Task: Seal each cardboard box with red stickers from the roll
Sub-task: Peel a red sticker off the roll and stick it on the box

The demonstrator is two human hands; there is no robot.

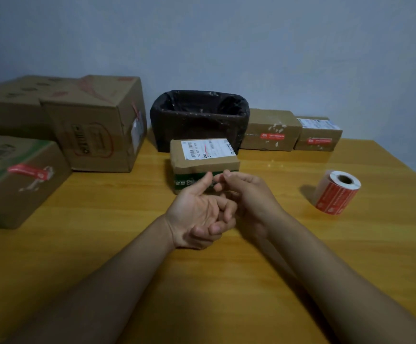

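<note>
Three boxes already carry a red sticker, as far as we can read: the box at the left edge [21,180], and two small boxes at upper right, one [271,131] just right of the black-lined bin [198,119] and the other [318,135] beside it. On the large box [97,125] at upper left we note a reddish strip on its right face, but cannot tell whether it is a seal. Another box [11,105] lies behind it; no sticker is visible from here.

We judge the small box at centre [203,160] to be the one in hand. It sits on the bench [251,256] just in front of the bin, with a white shipping label on top and no red sticker showing.

Our left hand [199,214] is palm-up, fingers loosely curled, thumb tip near the right hand [246,194]. The fingertips of both meet just in front of the centre box. Whether either grip pinches a sticker, we cannot tell; nothing red shows between them.

The sticker roll [337,192] lies on the bench at right, well apart from both hands.

Remaining, in our judgement: at least the centre box, possibly the two at upper left.
</note>
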